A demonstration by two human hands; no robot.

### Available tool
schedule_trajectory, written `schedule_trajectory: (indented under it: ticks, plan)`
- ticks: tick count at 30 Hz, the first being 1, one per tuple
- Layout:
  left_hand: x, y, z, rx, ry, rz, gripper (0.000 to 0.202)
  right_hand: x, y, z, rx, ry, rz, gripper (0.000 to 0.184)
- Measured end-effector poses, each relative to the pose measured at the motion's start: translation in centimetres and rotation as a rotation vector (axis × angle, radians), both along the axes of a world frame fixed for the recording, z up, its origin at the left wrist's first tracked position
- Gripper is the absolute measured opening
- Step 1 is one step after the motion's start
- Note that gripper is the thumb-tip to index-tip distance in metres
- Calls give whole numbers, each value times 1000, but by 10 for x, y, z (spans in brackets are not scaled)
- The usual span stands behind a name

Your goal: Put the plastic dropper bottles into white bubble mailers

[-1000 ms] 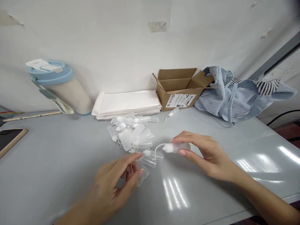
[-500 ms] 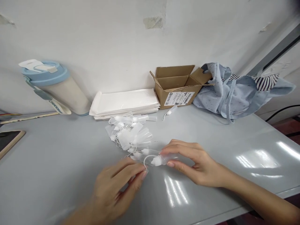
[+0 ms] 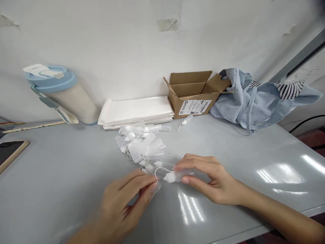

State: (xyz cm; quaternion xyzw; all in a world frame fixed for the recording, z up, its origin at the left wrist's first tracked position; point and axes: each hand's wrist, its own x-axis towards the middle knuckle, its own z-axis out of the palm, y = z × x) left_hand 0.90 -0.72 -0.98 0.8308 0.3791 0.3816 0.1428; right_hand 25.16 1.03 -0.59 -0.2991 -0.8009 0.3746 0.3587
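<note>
My right hand holds a small translucent dropper bottle lying on its side, thumb below and fingers above. The bottle's white pointed nozzle faces left. From its neck a thin white strap loops over to the left. My left hand is closed in a pinch on a small clear cap at the strap's end, apart from the nozzle. Just beyond both hands lies a heap of similar dropper bottles, the nearest ones close to my left fingertips.
One loose dropper bottle lies before an open cardboard box. A stack of white envelopes, a blue-lidded tumbler and a light blue cloth bag stand along the wall. A phone lies at left.
My left fingers have shifted slightly, and more of the clear cap shows below the thumb. The bottle in my right hand has moved very little.
</note>
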Motion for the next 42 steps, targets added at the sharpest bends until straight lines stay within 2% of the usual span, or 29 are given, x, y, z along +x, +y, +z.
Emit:
schedule_trajectory:
  ticks: [14, 28, 33, 42]
  plan:
    - [-1, 2, 4, -27, 51, -7, 18, 0, -1, -2, 10, 4, -7, 23]
    - [1, 1, -6, 0, -21, -86, 16, -1, -5, -4, -10, -69, 19, 22]
    - [3, 0, -8, 37, -15, -68, 16, -4, -8, -6, 26, -80, 18, 24]
    - [2, -4, -4, -48, 23, -97, 18, -10, -14, -8, 94, -59, 30, 29]
